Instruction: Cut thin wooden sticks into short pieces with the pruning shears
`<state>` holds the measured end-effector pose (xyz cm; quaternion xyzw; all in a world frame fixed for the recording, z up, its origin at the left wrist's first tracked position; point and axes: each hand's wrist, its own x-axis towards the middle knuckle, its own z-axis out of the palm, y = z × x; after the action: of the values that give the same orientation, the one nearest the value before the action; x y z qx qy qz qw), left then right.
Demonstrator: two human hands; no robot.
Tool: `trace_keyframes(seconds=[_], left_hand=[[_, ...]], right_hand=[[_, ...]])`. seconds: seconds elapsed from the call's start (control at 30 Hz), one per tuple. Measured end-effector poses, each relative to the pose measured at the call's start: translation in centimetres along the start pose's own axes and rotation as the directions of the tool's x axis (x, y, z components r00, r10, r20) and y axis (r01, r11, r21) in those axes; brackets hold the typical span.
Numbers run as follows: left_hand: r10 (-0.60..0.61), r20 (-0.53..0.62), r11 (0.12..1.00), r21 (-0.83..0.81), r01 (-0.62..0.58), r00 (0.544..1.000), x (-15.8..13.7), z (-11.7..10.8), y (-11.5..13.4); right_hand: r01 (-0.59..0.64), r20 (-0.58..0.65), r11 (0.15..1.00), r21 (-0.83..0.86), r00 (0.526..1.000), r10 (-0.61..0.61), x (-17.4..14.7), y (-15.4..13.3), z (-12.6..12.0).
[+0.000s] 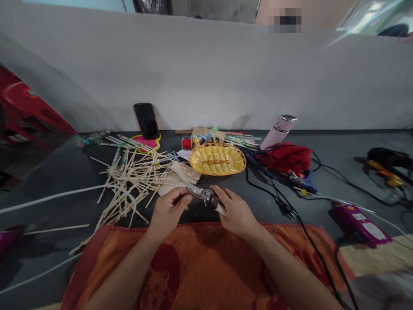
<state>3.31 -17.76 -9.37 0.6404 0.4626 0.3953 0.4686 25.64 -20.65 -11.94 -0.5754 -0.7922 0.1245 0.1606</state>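
My right hand (237, 212) is wrapped around the handles of a pair of pruning shears (203, 193), whose metal blades point left. At the blade tips, the thumb and fingers of my left hand (170, 210) are pinched together; whatever lies between them is too small to make out. Just beyond the shears sits a shallow yellow woven basket (217, 160). A loose heap of thin pale sticks (135, 176) spreads to the left of my left hand, beside a piece of brown paper (177, 175). Below both hands lies an orange towel (206, 267).
A phone (147, 121) leans against the white wall (193, 77). Red thread (186, 144) stands behind the basket. To the right are a pink bottle (278, 131), red cloth (287, 158), black cables (274, 196) and a purple box (361, 224). A white tube (64, 196) crosses the left side.
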Motion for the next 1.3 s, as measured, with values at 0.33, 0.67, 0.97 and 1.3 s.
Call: trace_keyframes(seconds=[0.33,0.67,0.97,1.3], left_hand=[[-0.048,0.174,0.990,-0.120,0.070,0.983,-0.2,-1.0,-0.4],[-0.101,0.276,0.937,-0.297,0.185,0.956,-0.2,-1.2,-0.6],[-0.079,0.144,0.995,-0.053,0.087,0.986,0.2,-0.4,-0.2],[-0.077,0.184,0.995,-0.049,0.087,0.980,-0.1,-0.7,-0.9]], right_hand=[[0.049,0.059,0.998,0.029,0.997,-0.050,0.1,-0.3,-0.5],[0.081,0.002,0.996,0.025,0.997,-0.081,0.0,-0.2,-0.6],[0.042,0.004,0.996,0.081,0.999,-0.042,0.3,0.5,-0.3],[0.072,0.032,0.997,0.026,0.997,-0.073,0.3,0.7,-0.6]])
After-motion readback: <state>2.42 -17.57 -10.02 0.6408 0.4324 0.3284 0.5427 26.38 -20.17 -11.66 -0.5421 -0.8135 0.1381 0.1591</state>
